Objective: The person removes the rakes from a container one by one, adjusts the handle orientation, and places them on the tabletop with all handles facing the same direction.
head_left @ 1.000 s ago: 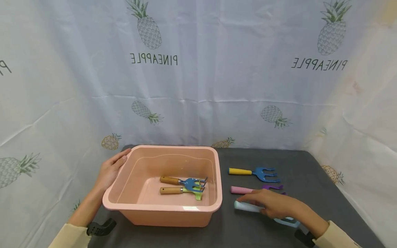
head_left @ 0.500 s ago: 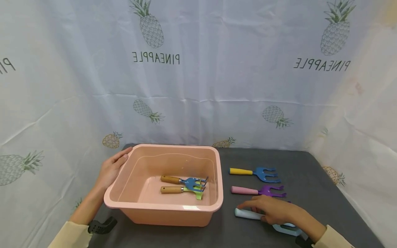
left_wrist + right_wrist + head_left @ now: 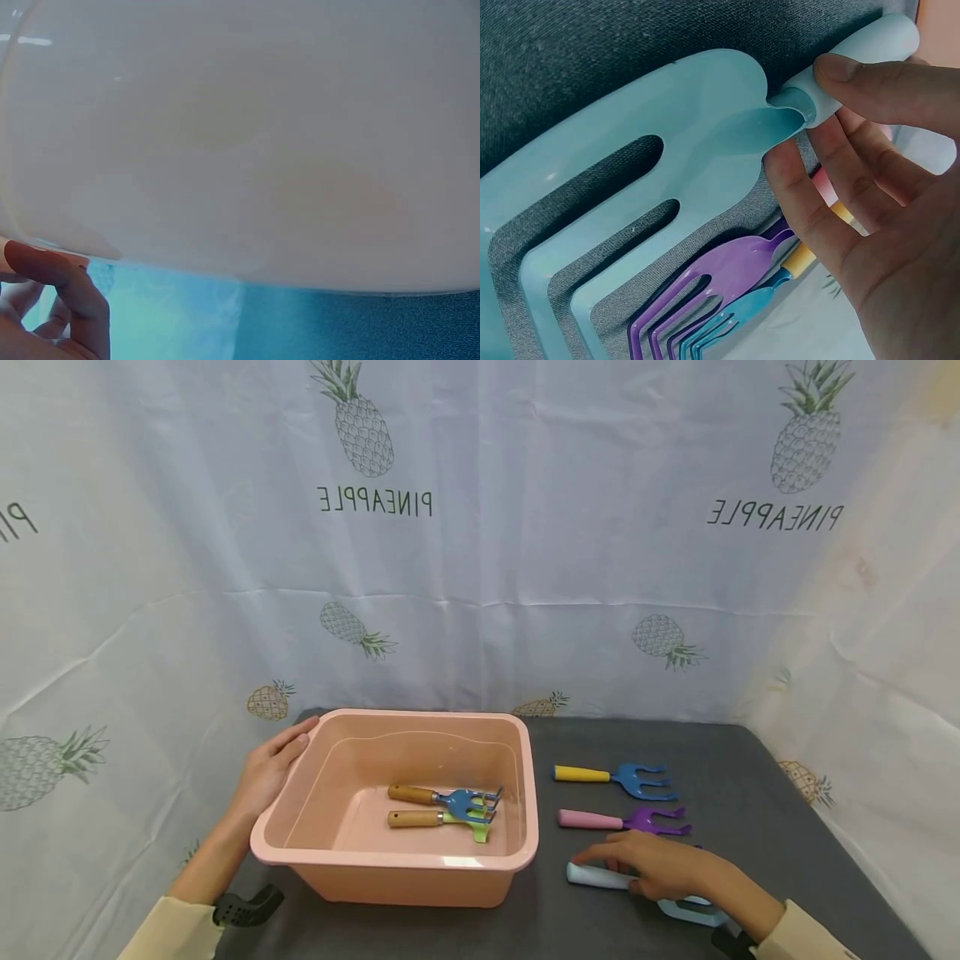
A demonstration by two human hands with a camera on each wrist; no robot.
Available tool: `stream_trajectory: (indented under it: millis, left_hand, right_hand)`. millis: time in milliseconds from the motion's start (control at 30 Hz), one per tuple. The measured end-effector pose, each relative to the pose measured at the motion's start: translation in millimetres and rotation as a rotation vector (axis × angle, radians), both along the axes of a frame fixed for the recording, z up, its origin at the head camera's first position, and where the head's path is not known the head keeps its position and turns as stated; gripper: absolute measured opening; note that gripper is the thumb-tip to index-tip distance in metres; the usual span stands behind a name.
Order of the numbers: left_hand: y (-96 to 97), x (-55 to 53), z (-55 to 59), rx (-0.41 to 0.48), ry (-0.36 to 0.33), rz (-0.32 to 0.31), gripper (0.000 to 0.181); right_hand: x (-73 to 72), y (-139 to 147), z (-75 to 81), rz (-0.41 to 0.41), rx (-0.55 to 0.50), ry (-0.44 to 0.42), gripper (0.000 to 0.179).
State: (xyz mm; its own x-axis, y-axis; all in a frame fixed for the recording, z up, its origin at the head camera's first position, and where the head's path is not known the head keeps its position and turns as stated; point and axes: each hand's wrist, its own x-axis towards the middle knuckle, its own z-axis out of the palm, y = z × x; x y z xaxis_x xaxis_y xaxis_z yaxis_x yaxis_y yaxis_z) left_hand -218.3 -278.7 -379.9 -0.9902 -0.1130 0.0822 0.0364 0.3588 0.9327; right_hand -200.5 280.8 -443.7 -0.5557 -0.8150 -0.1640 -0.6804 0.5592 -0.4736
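Observation:
My left hand [image 3: 264, 781] grips the left rim of a pink plastic basin [image 3: 397, 883]; in the left wrist view the thumb [image 3: 52, 268] touches the rim and several fingers curl below it. My right hand [image 3: 667, 866] pinches the handle of a light-blue hand rake [image 3: 705, 112], thumb on one side and fingers on the other. The rake lies low over the dark tabletop, right of the basin, its handle toward it. In the head view the hand hides the rake's neck. Behind it lies a purple hand rake [image 3: 652, 820] with a pink handle.
A blue hand rake [image 3: 637, 781] with a yellow handle lies farther back. Inside the basin are a wooden-handled blue rake [image 3: 461, 802] and a wooden-handled green tool [image 3: 420, 818]. A pineapple-print curtain [image 3: 480, 543] surrounds the dark table [image 3: 720, 752].
My right hand and the light-blue rake have shifted slightly nearer to me, uncovering the purple rake. The left hand keeps its grip on the basin.

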Motion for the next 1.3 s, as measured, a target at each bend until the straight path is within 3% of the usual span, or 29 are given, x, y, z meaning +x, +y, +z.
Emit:
stream_trajectory:
  millis: [500, 733, 900, 1067, 1300]
  left_hand:
    - [-0.8, -0.2, -1.4, 0.027, -0.028, 0.001, 0.06]
    - [-0.7, -0.3, -2.6, 0.024, -0.034, 0.005, 0.059]
    - [-0.8, -0.6, -3.0, 0.019, -0.028, 0.009, 0.059]
    - [-0.3, -0.3, -2.2, 0.028, -0.025, 0.0, 0.06]
    - [-1.7, -0.1, -2.2, 0.06, -0.012, -0.008, 0.062]
  right_hand:
    - [-1.8, 1, 0.0, 0.029, -0.042, 0.0, 0.073]
    - [-3.1, -2, 3.7, -0.023, -0.009, -0.045, 0.067]
    - [-4.9, -5, 11.7, -0.091, 0.018, -0.088, 0.06]
    - [-11.4, -5, 21.1, -0.08, -0.001, -0.048, 0.055]
    - [-20.1, -14, 49.7, -0.126, -0.04, -0.071, 0.052]
